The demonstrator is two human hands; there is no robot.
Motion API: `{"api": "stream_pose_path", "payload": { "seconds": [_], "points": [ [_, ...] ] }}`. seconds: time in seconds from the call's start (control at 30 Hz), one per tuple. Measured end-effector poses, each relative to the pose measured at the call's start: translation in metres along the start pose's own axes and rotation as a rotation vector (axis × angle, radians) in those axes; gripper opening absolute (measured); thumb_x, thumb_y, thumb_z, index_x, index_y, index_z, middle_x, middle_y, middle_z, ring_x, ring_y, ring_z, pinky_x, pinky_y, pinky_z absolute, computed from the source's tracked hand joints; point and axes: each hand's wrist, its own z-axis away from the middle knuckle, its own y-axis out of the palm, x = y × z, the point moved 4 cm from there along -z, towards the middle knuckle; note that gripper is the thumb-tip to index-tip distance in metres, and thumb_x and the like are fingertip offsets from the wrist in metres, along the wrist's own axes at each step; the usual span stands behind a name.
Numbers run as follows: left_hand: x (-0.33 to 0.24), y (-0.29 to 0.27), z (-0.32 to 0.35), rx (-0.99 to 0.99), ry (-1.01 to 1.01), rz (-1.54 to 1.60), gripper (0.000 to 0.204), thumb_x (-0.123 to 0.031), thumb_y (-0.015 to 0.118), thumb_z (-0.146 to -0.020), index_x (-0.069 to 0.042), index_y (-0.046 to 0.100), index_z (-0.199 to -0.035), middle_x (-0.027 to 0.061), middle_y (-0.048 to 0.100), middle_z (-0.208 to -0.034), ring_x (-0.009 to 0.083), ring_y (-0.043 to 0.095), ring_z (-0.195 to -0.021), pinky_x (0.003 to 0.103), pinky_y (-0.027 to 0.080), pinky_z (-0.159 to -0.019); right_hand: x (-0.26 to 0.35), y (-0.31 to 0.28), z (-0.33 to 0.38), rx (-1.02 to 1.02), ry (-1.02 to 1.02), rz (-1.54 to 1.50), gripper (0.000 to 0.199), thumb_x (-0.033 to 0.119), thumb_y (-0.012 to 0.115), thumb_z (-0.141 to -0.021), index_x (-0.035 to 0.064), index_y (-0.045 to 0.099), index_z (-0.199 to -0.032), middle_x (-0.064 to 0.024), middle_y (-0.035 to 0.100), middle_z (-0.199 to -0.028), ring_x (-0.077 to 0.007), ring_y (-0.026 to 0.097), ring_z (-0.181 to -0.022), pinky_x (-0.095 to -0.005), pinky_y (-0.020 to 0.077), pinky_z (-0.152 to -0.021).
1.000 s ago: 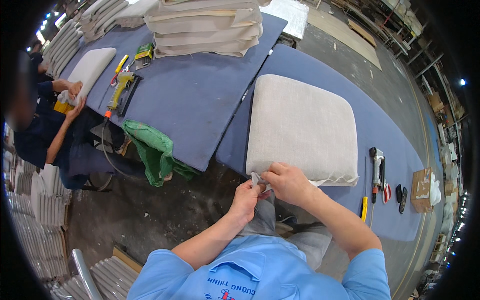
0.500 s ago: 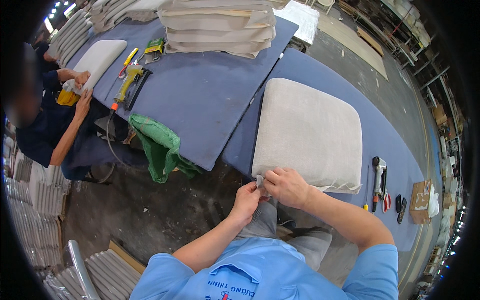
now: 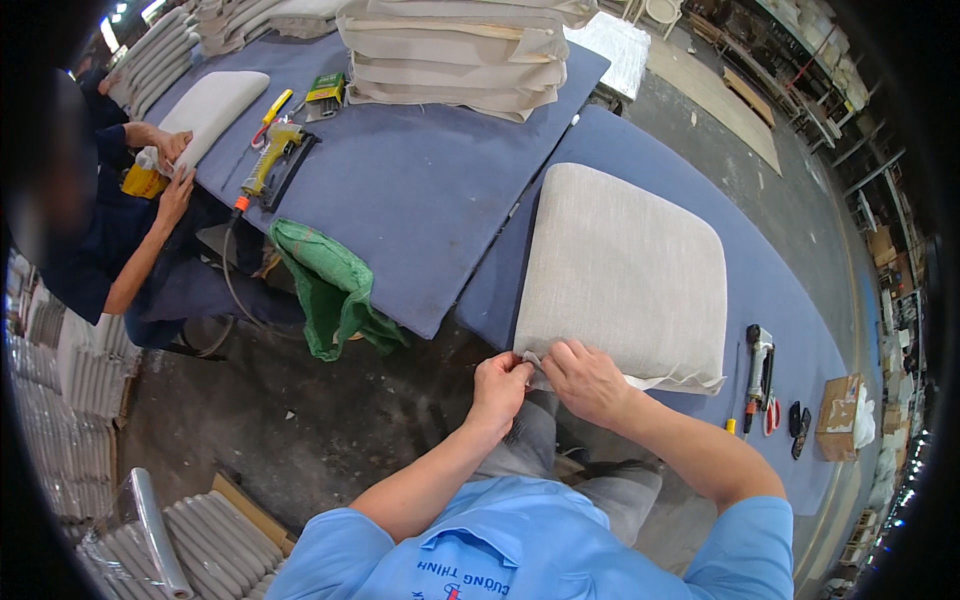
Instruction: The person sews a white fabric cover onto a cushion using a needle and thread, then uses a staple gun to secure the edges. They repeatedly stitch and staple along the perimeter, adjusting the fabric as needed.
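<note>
A light grey fabric-covered seat cushion lies on the blue-topped table nearest me. Its loose cover edge hangs along the near side. At the cushion's near left corner my left hand pinches the fabric edge between thumb and fingers. My right hand grips the same fabric just to the right, fingers curled over it. Both hands nearly touch each other. What lies beneath the right fingers is hidden.
Right of the cushion are an air staple gun, red-handled scissors and a cardboard box. On the left table are a yellow staple gun, stacked covers and a green sack. A co-worker's hands hold another cushion.
My hands have moved from below the cushion's corner up closer against it, still gripping the fabric. The left hand has turned slightly. The whole view has shifted a little.
</note>
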Motion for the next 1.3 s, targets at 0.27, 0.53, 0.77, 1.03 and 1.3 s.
{"api": "stream_pose_path", "payload": {
  "seconds": [0.27, 0.53, 0.77, 1.03, 1.3],
  "points": [
    [-0.005, -0.001, 0.006, 0.017, -0.029, -0.005, 0.012, -0.009, 0.068, -0.100, 0.000, 0.076, -0.102, 0.0009, 0.072, -0.092, 0.0090, 0.062, -0.079, 0.028, 0.051, -0.071, -0.009, 0.000, 0.005, 0.051, -0.038, -0.097, 0.017, 0.016, 0.064, -0.087, 0.0053, 0.063, -0.100, -0.0083, 0.055, -0.099, -0.0244, 0.063, -0.093, -0.0365, 0.0563, -0.074],
    [-0.006, 0.007, 0.005, 0.037, -0.127, -0.070, 0.020, -0.018, 0.074, -0.100, 0.002, 0.076, -0.103, 0.0043, 0.075, -0.095, 0.0108, 0.068, -0.083, 0.029, 0.054, -0.073, -0.022, -0.007, 0.027, -0.010, 0.267, -0.525, 0.018, 0.000, 0.068, -0.086, 0.0052, 0.062, -0.102, -0.0142, 0.063, -0.106, -0.0345, 0.068, -0.094, -0.0448, 0.0561, -0.077],
    [0.004, 0.011, 0.002, 0.042, -0.116, 0.077, 0.014, -0.012, 0.070, -0.100, 0.001, 0.075, -0.101, 0.0039, 0.073, -0.092, 0.0097, 0.065, -0.079, 0.029, 0.051, -0.069, -0.015, -0.017, 0.007, -0.090, 0.099, -0.398, 0.021, 0.003, 0.070, -0.084, 0.0059, 0.066, -0.104, -0.0105, 0.065, -0.106, -0.0316, 0.070, -0.096, -0.0411, 0.0591, -0.078],
    [0.007, 0.008, 0.005, 0.156, -0.203, 0.186, 0.011, -0.016, 0.068, -0.103, -0.007, 0.073, -0.108, 0.0023, 0.075, -0.101, 0.0123, 0.070, -0.091, 0.030, 0.055, -0.081, -0.016, -0.014, -0.006, 0.053, -0.113, -0.234, 0.019, 0.013, 0.067, -0.086, 0.0059, 0.069, -0.104, -0.0076, 0.061, -0.098, -0.0256, 0.068, -0.090, -0.0380, 0.0593, -0.076],
    [0.009, 0.004, 0.004, 0.189, -0.255, 0.217, 0.012, -0.017, 0.067, -0.104, -0.009, 0.072, -0.111, 0.0018, 0.075, -0.105, 0.0121, 0.070, -0.095, 0.030, 0.055, -0.083, -0.010, -0.007, -0.007, 0.098, -0.127, -0.086, 0.017, 0.016, 0.064, -0.090, 0.0049, 0.067, -0.102, -0.0096, 0.059, -0.101, -0.0273, 0.066, -0.092, -0.0379, 0.0577, -0.076]
  ]
}}
